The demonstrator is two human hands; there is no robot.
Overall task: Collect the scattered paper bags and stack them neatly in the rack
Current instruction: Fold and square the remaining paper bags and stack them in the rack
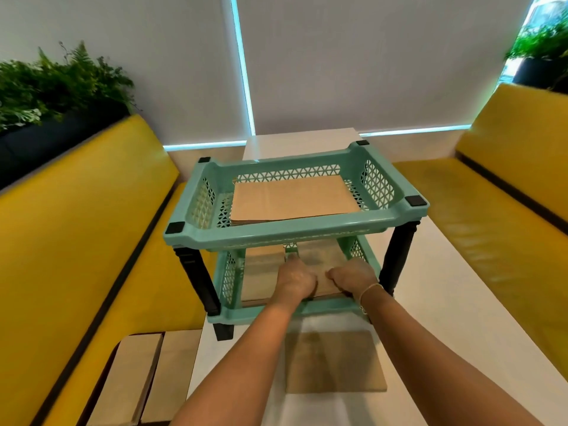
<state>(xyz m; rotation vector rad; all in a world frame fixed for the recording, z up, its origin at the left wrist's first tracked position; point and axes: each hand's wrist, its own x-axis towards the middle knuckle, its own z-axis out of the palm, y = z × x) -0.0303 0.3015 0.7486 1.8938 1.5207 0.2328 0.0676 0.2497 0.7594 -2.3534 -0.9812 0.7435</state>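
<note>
Both my hands were inside the lower tier of the rack [295, 229], which stood mid-table, its far end near the table's [445, 302] far edge. My left hand [296, 279] lay knuckles-up on the bags [264, 272] in that tier, fingers curled down over the near edge of the pile, gripping it. My right hand [353, 278] sat just beside it, fingers curled too, thumb tucked at the left, clamped on the same pile near the tier's right front corner; a thin bracelet [370, 290] ringed that wrist. The pile lay flat on the lower tier's floor, reaching back toward its far wall. Up top, a second stack [292, 201] of bags lay flat in the upper tier, filling most of its floor. One loose bag [335, 364] lay flat on the table at the near edge, just in front of the rack, partly under my forearms. Two more bags [144, 379] lay side by side off the table's left edge, on the yellow bench [61, 241]. I couldn't tell how many bags each pile held.
</note>
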